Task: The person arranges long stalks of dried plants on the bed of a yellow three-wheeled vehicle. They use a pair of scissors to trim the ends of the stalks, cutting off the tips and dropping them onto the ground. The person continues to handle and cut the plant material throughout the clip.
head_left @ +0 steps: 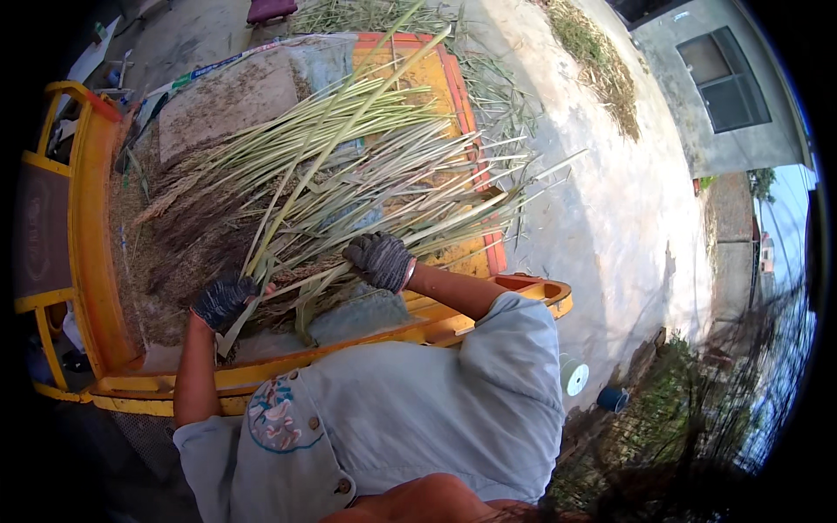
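Observation:
A big bundle of long pale green reed stalks (366, 166) with brown feathery tops lies across the bed of a yellow and orange cart (96, 261). My left hand (224, 301), in a dark knit glove, grips a few stalks near the bundle's lower left. My right hand (379, 260), also gloved, presses down on the stalks in the middle of the bundle. Both bare forearms reach forward from my grey shirt over the cart's near rail.
A flat brown board (227, 100) and dry chaff lie in the cart bed. Pale concrete ground (610, 218) stretches to the right, strewn with loose stalks. A white roll (574, 376) and a blue can (613, 399) sit by weeds. A grey building (715, 87) stands far right.

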The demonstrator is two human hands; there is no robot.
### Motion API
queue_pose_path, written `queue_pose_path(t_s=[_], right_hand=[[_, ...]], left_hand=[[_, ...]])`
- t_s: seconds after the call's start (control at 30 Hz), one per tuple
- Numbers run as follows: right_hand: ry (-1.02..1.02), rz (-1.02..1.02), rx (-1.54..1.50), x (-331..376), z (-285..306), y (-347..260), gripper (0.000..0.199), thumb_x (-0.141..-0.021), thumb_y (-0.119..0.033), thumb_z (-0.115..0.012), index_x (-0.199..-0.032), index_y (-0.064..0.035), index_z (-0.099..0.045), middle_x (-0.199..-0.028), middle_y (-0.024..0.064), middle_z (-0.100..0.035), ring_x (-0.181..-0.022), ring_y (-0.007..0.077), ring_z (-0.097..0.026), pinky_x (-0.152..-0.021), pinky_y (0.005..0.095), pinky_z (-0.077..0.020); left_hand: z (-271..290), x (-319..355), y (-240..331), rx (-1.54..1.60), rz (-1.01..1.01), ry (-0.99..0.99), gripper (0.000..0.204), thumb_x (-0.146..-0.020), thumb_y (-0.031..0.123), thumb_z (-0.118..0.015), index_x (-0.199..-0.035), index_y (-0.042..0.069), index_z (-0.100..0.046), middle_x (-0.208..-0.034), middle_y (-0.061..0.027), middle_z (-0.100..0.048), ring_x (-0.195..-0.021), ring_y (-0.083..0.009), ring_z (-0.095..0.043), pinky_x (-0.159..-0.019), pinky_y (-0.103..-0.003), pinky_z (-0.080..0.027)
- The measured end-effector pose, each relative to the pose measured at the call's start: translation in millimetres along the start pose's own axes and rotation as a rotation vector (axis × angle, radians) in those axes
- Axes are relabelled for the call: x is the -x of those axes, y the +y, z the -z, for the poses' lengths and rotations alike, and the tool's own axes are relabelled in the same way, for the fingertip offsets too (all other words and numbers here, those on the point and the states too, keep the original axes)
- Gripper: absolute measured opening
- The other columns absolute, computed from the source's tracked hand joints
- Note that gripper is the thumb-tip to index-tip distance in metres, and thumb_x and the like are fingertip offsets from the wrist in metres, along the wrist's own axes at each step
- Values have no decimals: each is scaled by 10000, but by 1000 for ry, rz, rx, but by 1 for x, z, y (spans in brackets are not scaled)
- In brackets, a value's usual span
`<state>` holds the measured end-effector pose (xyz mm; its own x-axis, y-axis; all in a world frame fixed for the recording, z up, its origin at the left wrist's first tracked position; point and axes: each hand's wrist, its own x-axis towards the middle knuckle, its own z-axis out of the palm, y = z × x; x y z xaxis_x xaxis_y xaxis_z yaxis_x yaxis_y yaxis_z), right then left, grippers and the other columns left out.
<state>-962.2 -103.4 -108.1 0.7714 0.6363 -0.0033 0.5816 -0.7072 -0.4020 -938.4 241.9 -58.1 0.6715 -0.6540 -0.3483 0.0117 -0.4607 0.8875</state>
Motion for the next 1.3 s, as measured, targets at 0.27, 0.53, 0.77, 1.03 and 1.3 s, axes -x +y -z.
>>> queue_pose_path(t_s=[0.27,0.53,0.77,1.03,1.3], right_hand=[[16,50,-56,-10,7,-11,353,-698,-237,-622,-1008,-77,-570,-902,141,-572,-820,326,-573,-684,440,-460],[-137,-19,-138,-9,21,-14,407,-767,-342,-585,-1061,-63,-555,-943,174,-598,-845,337,-585,-721,431,-470],[-364,-541,248,82,90,125,455,-721,-529,-570,-969,-154,-641,-905,121,-639,-874,308,-600,-760,434,-456],[-262,-506,-225,155,123,159,380,-721,-337,-689,-930,-22,-644,-888,136,-650,-854,265,-614,-783,332,-480],[-146,-439,-18,157,100,152,325,-756,-367,-624,-908,-82,-657,-908,108,-642,-869,277,-596,-768,354,-472]], left_hand=[[-10,-4,-6,-405,290,71,465,-730,346,-641,-1039,3,-589,-942,-199,-600,-848,-312,-570,-749,-400,-450],[-11,-5,-69,-533,404,69,537,-716,434,-629,-1040,7,-591,-969,-267,-571,-878,-416,-535,-762,-448,-434],[18,1,-60,-573,418,203,387,-771,370,-607,-911,10,-627,-853,-257,-563,-756,-398,-533,-671,-466,-420],[29,16,-66,-501,473,337,317,-788,304,-612,-903,9,-622,-827,-238,-581,-738,-380,-544,-657,-436,-432],[29,14,-67,-697,337,302,295,-742,293,-651,-820,8,-649,-761,-226,-582,-703,-380,-549,-638,-448,-432]])
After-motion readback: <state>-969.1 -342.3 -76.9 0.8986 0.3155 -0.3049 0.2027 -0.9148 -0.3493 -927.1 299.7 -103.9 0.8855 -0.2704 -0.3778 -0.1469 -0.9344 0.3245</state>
